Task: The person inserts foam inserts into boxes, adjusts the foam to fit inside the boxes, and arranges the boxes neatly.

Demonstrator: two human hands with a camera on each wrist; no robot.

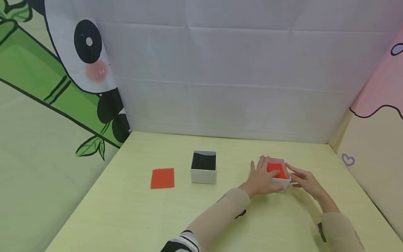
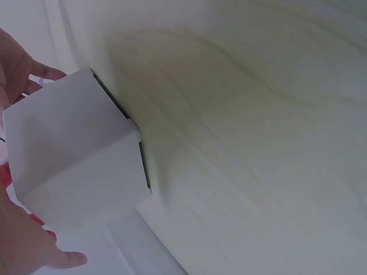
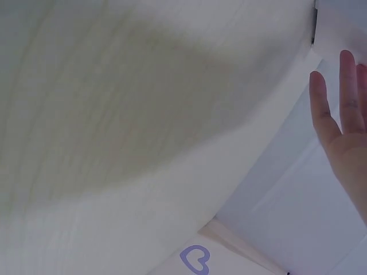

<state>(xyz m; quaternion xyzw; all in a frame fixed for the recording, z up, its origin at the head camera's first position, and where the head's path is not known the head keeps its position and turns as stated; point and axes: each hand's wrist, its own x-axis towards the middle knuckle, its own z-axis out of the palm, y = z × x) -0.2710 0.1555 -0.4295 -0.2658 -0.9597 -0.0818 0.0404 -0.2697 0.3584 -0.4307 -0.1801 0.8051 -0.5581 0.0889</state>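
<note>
A white open-topped box (image 1: 285,182) stands at the right of the table with a flat red cloth-like piece (image 1: 277,167) inside. My left hand (image 1: 259,180) lies over the box's left side, fingers stretched along the rim and thumb over the red piece. At the right wall, my right hand (image 1: 305,180) has its fingertips by the rim, fingers nearly straight. In the left wrist view the box's plain outer walls (image 2: 80,154) show between both hands. The right wrist view has the right hand (image 3: 347,132) with extended fingers close to a box corner (image 3: 335,31).
A second white box (image 1: 203,176) holding black folded pieces (image 1: 204,161) stands mid-table. Left of it lies a red square (image 1: 162,178) on the pale wood-grain table (image 1: 126,217). A printed cloth backdrop (image 1: 236,87) hangs along the back and sides.
</note>
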